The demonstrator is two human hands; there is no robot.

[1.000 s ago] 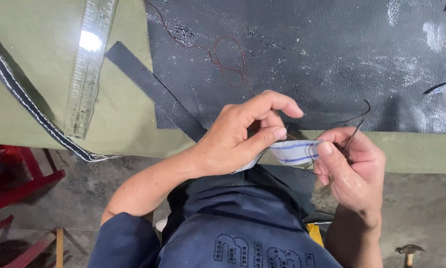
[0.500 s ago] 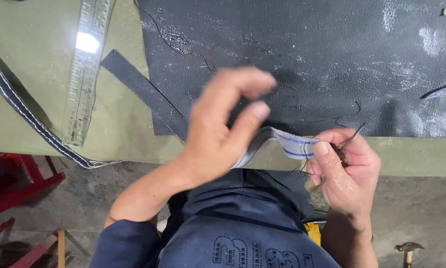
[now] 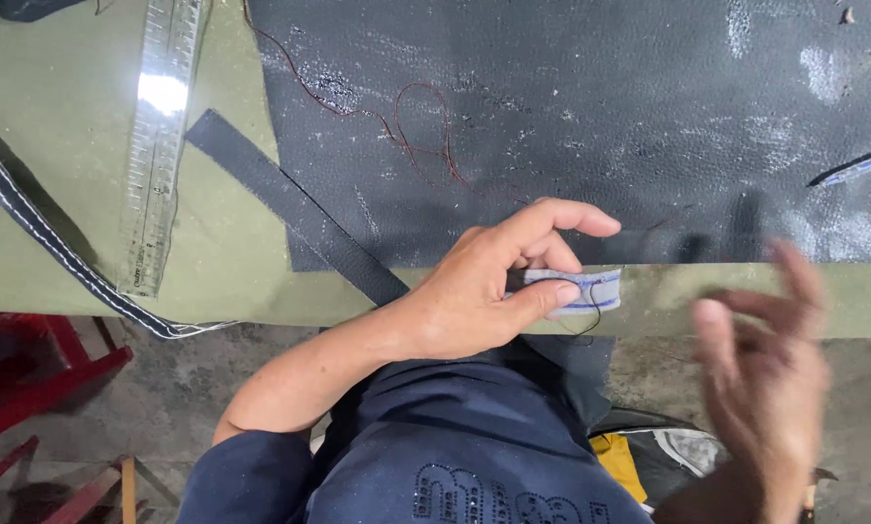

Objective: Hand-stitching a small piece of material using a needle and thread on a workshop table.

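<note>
While pinching at centre frame, left hand (image 3: 474, 301): thumb and fingers closed on a small white strip (image 3: 583, 290) with blue stitch lines, right at the table edge (image 3: 212, 291)
Thread (image 3: 591, 325): dark loop dangling just under the strip
Right hand (image 3: 765, 383): lower right, blurred, fingers spread wide, holding nothing, well apart from the strip
Dark sheet (image 3: 600, 116): covers upper right of the table, red thread (image 3: 416, 136) lying on it
Ruler (image 3: 159, 136): clear, upper left
Dark band (image 3: 290, 218): diagonal, between ruler and left hand
</note>
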